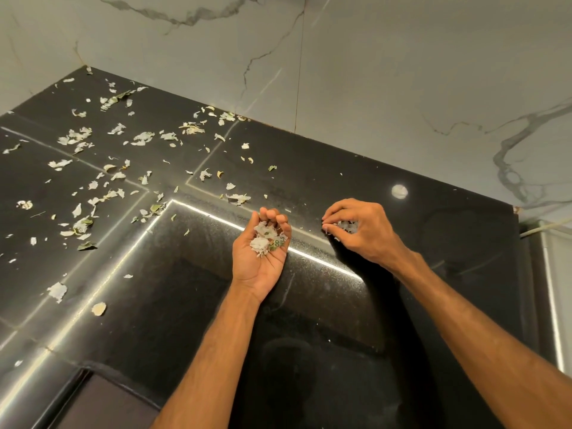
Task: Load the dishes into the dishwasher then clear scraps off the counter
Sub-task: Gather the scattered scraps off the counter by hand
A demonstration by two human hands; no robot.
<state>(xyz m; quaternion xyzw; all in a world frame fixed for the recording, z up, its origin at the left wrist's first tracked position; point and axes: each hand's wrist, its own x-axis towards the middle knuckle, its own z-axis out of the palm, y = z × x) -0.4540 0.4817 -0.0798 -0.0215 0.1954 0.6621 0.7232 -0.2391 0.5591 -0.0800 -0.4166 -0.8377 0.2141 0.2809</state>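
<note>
Pale paper and leaf scraps [81,140] lie scattered over the left and middle of the black stone counter [340,187]. My left hand [258,264] is palm up over the counter's middle, cupped around a small heap of collected scraps [265,239]. My right hand [368,233] rests palm down to its right, fingertips pinched on a few white scraps [348,226] against the counter. No dishes or dishwasher are in view.
A grey marbled wall [340,72] backs the counter and meets another wall in the far-left corner. The counter ends at the right [517,212], with a pale appliance side [557,289] beyond. A dark recess [102,400] lies at the bottom left. One larger scrap [98,308] sits near the front left.
</note>
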